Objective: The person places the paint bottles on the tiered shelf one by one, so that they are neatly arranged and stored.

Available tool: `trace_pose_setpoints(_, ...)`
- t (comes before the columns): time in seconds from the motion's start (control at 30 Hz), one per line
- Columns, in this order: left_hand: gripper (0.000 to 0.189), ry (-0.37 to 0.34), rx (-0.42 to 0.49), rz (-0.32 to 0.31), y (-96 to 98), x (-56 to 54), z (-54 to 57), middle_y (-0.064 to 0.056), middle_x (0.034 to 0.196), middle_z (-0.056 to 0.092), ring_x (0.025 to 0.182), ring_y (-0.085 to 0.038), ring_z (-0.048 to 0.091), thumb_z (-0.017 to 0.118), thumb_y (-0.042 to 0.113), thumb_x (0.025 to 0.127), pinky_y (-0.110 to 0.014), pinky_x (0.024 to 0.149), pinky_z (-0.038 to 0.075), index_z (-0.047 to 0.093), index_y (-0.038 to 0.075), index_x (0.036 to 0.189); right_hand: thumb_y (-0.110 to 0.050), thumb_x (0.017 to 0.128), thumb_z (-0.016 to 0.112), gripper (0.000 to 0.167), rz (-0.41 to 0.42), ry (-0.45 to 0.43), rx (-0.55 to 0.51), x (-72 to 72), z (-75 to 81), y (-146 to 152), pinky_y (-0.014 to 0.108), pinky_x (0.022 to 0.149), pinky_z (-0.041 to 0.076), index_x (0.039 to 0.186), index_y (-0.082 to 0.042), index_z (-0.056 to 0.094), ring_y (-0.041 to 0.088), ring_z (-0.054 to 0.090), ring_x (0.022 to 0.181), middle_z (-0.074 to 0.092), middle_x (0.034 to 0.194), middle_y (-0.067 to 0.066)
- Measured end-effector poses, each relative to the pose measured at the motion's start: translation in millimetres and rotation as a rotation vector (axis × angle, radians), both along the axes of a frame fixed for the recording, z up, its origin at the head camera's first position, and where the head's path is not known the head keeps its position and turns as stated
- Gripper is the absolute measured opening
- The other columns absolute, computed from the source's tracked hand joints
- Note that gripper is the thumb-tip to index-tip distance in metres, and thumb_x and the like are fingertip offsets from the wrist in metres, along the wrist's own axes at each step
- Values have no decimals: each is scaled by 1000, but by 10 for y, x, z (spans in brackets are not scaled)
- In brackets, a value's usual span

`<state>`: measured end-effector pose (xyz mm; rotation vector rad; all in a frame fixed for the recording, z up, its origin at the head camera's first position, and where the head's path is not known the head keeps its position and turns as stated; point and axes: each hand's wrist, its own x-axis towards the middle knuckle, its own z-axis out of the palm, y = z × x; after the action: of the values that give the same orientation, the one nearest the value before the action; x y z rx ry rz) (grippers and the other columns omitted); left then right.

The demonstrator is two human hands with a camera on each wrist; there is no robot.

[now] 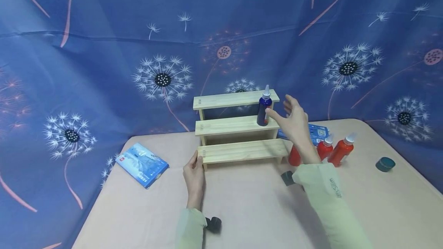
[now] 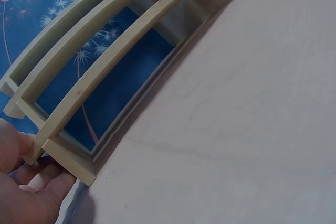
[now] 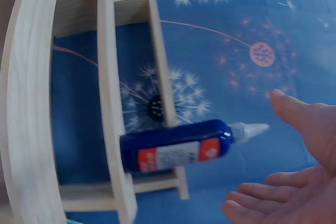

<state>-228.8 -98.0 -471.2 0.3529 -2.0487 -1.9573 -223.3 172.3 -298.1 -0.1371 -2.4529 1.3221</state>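
Observation:
A pale wooden three-tier shelf [image 1: 238, 126] stands on the table against the patterned cloth. On its middle tier, near the right end, a dark blue squeeze bottle [image 1: 264, 111] with a pointed clear nozzle stands upright. My left hand [image 1: 194, 176] holds the left end of the lowest tier; in the left wrist view its thumb [image 2: 21, 144] is on the board and its fingers curl beneath. Beside the blue bottle is my right hand [image 1: 294, 124], thumb and fingers spread. The right wrist view shows a gap between that hand [image 3: 302, 166] and the bottle [image 3: 176, 148].
Red bottle [image 1: 324, 149] and orange-red bottle [image 1: 340, 153] stand right of the shelf, with another red one [image 1: 295, 156] partly behind my right wrist. A blue flat pack [image 1: 142, 164] lies at left, another [image 1: 317, 133] behind the bottles. A dark green lidded jar [image 1: 385, 164] sits far right.

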Motion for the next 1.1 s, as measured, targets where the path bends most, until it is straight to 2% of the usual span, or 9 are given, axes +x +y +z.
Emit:
trace_pose_setpoints(0.23,39,-17,-1,-3,-29,1,-25,-18,142,51,132,-29,48,53,11,100,-33,104,48,51,-1,138,-45,90,67,90,12,6,-13,269,52,149,54,113,36,155,-6,20,40,36,139,34,153,23)
trace_pose_setpoints(0.57,39,-48,-17,-2,-18,7,-16,-17,144,50,132,-28,49,51,12,101,-33,105,48,51,2,139,-49,90,66,91,-29,-53,-18,577,-13,403,58,111,36,156,-7,19,43,36,139,33,154,23)
trace_pose_setpoints(0.87,41,-54,-7,-19,13,17,14,-18,145,48,131,-29,51,50,13,102,-27,102,49,48,1,140,-47,91,65,89,-54,-89,-6,802,-131,620,58,107,38,156,-7,19,44,38,137,35,152,26)
trace_pose_setpoints(1.1,41,-66,-4,-27,17,8,7,-16,146,47,134,-27,48,50,14,102,-28,104,47,48,2,142,-41,92,66,85,-59,-83,-4,931,-316,705,55,104,40,155,-6,22,45,42,134,38,150,26)
